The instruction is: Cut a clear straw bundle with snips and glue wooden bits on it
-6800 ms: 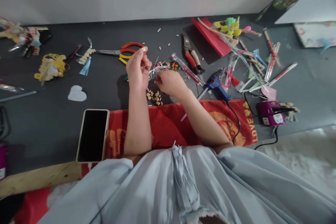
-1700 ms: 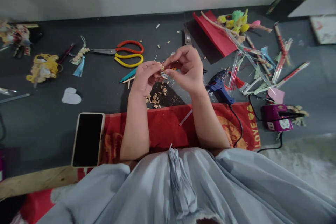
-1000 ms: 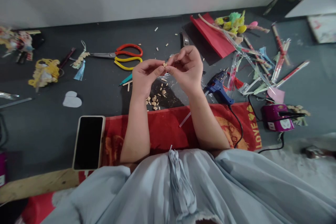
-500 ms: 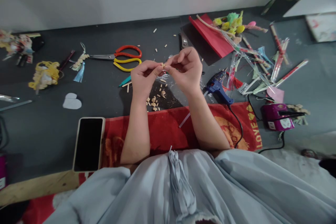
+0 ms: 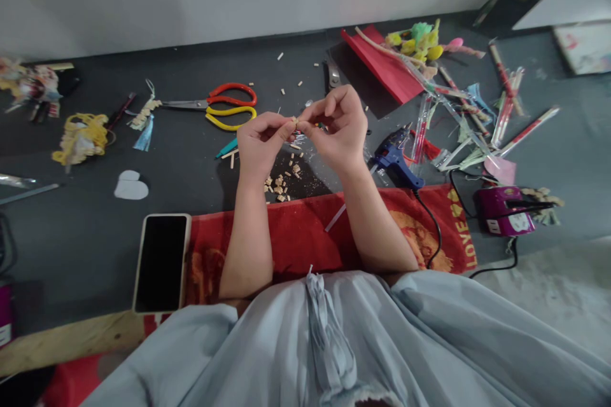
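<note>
My left hand (image 5: 262,140) and my right hand (image 5: 337,130) meet fingertip to fingertip above the dark table. Between their pinched thumbs and forefingers sits a small pale piece (image 5: 296,121), too small and covered to name for certain. Below the hands lie several short cut pale bits (image 5: 278,187) with fine crumbs around them. Scissors (image 5: 231,105) with one red and one yellow handle rest left of my left hand, blades pointing left. A teal pen-like tool (image 5: 227,148) lies partly behind that hand. A blue glue gun (image 5: 398,159) is to the right of my right wrist.
A red towel (image 5: 305,229) covers the near edge under my forearms. A phone (image 5: 162,262) lies at left, beyond it a white heart cutout (image 5: 131,185) and yellow yarn (image 5: 82,137). Wrapped sticks (image 5: 508,102), red paper (image 5: 382,70) and a purple device (image 5: 505,211) with a cord occupy the right.
Both hands keep their pinch in nearly the same place. My fingertips have shifted very slightly around the small piece, and the view has moved a little.
</note>
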Demonstrator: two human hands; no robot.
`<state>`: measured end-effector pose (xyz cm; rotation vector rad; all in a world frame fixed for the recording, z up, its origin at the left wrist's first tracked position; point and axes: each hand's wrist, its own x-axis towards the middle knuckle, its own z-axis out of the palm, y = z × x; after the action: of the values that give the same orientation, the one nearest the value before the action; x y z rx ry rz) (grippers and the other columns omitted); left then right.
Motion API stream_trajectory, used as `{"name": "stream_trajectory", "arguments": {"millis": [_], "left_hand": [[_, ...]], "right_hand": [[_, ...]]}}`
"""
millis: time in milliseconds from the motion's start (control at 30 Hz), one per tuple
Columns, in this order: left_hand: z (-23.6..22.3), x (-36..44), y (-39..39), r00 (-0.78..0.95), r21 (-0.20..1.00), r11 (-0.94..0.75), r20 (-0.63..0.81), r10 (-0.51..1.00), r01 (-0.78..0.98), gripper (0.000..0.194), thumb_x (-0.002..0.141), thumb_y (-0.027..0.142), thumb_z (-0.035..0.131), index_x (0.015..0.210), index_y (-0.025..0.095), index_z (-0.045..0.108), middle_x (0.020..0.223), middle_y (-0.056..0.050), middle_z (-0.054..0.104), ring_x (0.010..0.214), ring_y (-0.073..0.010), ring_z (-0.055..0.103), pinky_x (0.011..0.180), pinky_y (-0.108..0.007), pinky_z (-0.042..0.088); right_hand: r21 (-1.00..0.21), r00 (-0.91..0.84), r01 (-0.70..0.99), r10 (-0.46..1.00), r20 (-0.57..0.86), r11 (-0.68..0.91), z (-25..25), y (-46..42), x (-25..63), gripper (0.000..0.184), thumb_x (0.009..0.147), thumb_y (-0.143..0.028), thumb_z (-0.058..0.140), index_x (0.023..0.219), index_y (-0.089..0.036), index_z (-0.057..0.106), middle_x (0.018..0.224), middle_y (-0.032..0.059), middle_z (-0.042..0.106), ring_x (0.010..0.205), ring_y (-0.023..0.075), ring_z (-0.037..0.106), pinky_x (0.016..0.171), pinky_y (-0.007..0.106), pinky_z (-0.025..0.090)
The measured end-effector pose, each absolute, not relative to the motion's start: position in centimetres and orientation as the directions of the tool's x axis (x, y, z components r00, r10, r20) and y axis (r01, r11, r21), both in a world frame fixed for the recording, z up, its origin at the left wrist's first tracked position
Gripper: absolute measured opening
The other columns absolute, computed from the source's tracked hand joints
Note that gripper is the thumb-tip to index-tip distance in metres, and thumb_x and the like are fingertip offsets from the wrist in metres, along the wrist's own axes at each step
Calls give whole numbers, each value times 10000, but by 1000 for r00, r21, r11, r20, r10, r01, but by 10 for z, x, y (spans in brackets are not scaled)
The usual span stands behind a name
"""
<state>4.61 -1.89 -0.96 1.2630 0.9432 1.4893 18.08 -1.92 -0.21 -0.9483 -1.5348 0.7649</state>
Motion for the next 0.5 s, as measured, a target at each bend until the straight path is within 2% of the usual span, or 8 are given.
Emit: {"name": "stream_trajectory", "arguments": {"millis": [133, 300, 500], "left_hand": [[-10, 47, -19, -34, 951, -249, 247, 968, -184, 214, 686, 427, 733, 677, 222, 673, 645, 36, 619, 561, -58, 564, 578, -218, 478], [-11, 51, -18, -37, 956, -155, 150, 988, -248, 281, 682, 478, 719, 766, 214, 668, 679, 27, 643, 584, -65, 593, 600, -218, 509], [-10, 53, -18, -48, 950, -108, 98, 994, -295, 320, 669, 485, 725, 763, 191, 640, 683, 24, 642, 565, -58, 595, 591, -204, 512]], "right_hand": [[-868, -50, 141, 879, 474, 476, -4, -19, 180, 322, 816, -431, 635, 918, -279, 371, 868, -14, 631, 750, 138, 634, 727, 372, 579], [-889, -42, 123, 898, 439, 441, -3, -19, 177, 318, 823, -443, 622, 962, -285, 384, 922, -6, 626, 755, 131, 622, 710, 353, 575], [-872, -32, 178, 888, 459, 457, 1, -19, 180, 250, 799, -411, 653, 924, -257, 503, 879, 1, 606, 763, 132, 599, 719, 332, 558]]}}
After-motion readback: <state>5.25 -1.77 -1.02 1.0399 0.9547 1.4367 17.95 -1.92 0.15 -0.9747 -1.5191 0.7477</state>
